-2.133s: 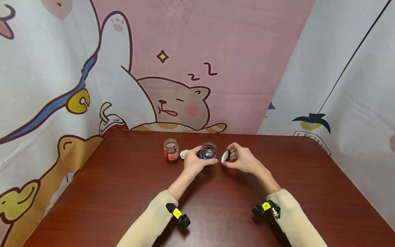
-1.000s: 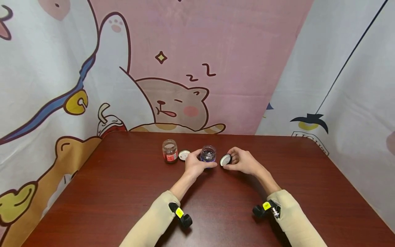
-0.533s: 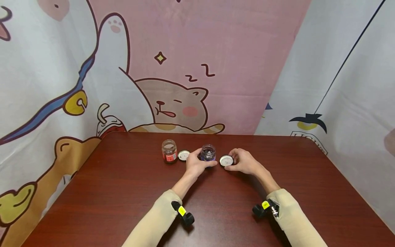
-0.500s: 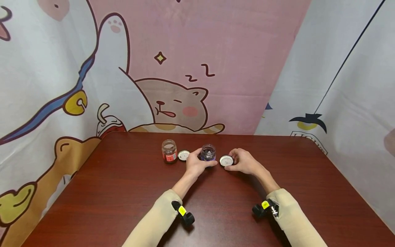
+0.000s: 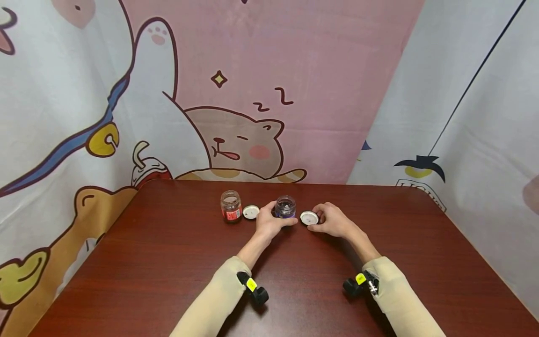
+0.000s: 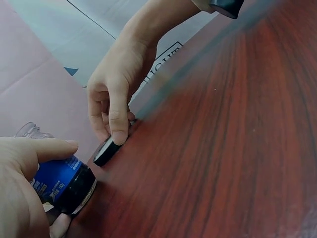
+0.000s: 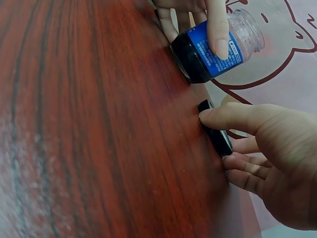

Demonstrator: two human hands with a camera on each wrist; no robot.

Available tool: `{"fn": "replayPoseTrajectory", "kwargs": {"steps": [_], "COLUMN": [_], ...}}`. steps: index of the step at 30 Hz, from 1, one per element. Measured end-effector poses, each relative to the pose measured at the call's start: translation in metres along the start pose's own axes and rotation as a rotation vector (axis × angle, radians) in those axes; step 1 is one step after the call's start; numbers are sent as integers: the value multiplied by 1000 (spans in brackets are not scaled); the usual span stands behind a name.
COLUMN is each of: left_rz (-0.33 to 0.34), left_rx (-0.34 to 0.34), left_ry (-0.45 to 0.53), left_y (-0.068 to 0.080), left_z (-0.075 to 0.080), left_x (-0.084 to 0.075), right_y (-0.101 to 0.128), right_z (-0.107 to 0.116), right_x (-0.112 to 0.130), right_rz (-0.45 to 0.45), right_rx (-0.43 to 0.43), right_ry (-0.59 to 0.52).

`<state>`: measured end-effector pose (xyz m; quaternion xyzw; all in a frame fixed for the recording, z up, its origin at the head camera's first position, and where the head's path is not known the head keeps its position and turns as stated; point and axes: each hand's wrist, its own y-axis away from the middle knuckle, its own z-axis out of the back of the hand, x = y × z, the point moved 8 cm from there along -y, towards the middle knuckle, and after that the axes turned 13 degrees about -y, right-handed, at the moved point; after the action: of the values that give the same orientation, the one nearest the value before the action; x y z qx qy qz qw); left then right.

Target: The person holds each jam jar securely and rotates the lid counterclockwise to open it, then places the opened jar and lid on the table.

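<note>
My left hand [image 5: 268,222] grips a glass jar with a blue label [image 5: 286,208], its mouth uncovered and dark contents low inside. In the right wrist view that jar [image 7: 213,52] shows its thumb-side label; whether its base touches the table is unclear. Just to the right, my right hand [image 5: 332,220] holds a black jar lid [image 5: 309,218] by its rim, white inner face up, at the tabletop. Thumb and fingers sit on opposite sides of the lid [image 7: 216,130] in the right wrist view. The two hands are a short gap apart.
A second uncovered glass jar with a red label [image 5: 231,208] stands to the left. Beside it a lid [image 5: 251,212] lies white side up, close to my left fingers. The brown table [image 5: 303,290] ends at a cartoon-printed cloth [image 5: 337,93] behind.
My right hand has turned the lid from nearly on edge to flat, white side up, and lowered it to the table. My left hand keeps hold of the blue-labelled jar, almost unmoved.
</note>
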<state>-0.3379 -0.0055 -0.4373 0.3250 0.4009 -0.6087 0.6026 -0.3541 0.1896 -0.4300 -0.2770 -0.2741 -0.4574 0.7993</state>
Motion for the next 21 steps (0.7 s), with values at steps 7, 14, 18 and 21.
{"fn": "replayPoseTrajectory", "kwargs": {"steps": [7, 14, 18, 21], "left_rz": [15, -29, -37, -28], "left_rx": [31, 29, 29, 29], "left_ry": [-15, -96, -161, -172], "left_y": [1, 1, 4, 4], "left_z": [-1, -2, -1, -2], "left_x": [-1, -3, -5, -5], "right_y": [0, 2, 2, 3], "right_z": [-2, -2, -1, -1], "right_x": [1, 0, 0, 0], "right_rz": [4, -1, -8, -13], "right_rx": [-6, -9, -1, 10], "right_ry": [2, -1, -3, -7]}}
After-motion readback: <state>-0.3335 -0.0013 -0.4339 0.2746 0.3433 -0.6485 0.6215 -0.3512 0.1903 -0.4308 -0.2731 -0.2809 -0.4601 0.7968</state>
